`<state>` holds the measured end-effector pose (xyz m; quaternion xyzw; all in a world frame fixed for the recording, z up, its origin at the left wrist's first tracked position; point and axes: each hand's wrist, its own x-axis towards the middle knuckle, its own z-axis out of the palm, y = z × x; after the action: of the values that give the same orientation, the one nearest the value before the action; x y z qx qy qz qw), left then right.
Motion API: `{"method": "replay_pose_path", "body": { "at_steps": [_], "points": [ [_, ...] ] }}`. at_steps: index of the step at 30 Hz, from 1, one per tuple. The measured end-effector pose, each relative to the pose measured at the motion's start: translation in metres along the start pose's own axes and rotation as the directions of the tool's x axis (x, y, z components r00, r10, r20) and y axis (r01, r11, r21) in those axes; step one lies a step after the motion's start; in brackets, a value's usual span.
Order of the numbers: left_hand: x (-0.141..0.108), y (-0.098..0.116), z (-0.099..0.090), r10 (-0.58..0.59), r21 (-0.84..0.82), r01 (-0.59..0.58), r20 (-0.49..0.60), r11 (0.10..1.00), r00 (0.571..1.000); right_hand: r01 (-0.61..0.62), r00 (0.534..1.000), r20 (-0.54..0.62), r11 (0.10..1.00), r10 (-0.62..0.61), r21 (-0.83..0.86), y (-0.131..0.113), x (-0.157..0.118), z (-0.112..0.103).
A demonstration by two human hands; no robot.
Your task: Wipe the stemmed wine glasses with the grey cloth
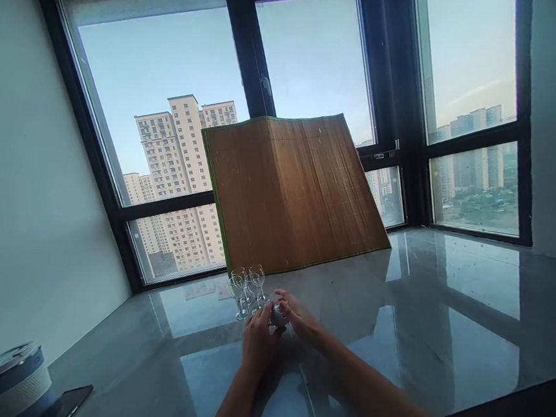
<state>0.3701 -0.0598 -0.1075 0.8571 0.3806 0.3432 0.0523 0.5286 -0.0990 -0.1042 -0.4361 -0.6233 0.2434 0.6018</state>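
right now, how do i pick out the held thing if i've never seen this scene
Find the brown mat before the windows, then the stemmed glasses by its lower-left corner. Just right of them, left hand and right hand hold a small rounded object. It looks silvery and opaque; the glasses are clear.

Glossy grey ledge [148, 359], clear stemmed glasses [236, 287], leaning brown mat [298, 197], lidded cup [14, 383], phone [75, 401]

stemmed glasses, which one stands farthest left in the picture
The front-left stemmed glass: its bowl reaches farther left than the others, and its foot shows lowest.
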Motion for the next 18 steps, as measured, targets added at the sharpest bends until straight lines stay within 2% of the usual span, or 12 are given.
{"method": "replay_pose_path", "body": {
  "at_steps": [9,18],
  "points": [
    [0.0006,0.0013,0.0012,-0.044,-0.060,0.042,-0.030,0.997,0.999,0.088,0.995,-0.033,0.990,-0.092,-0.113,0.0057,0.0004,0.0021],
    [0.0024,0.0000,-0.0027,-0.061,-0.074,0.057,-0.053,0.996,0.997,0.109,0.993,-0.038,0.988,-0.114,-0.105,0.0052,0.0016,0.0018]
  ]
}}
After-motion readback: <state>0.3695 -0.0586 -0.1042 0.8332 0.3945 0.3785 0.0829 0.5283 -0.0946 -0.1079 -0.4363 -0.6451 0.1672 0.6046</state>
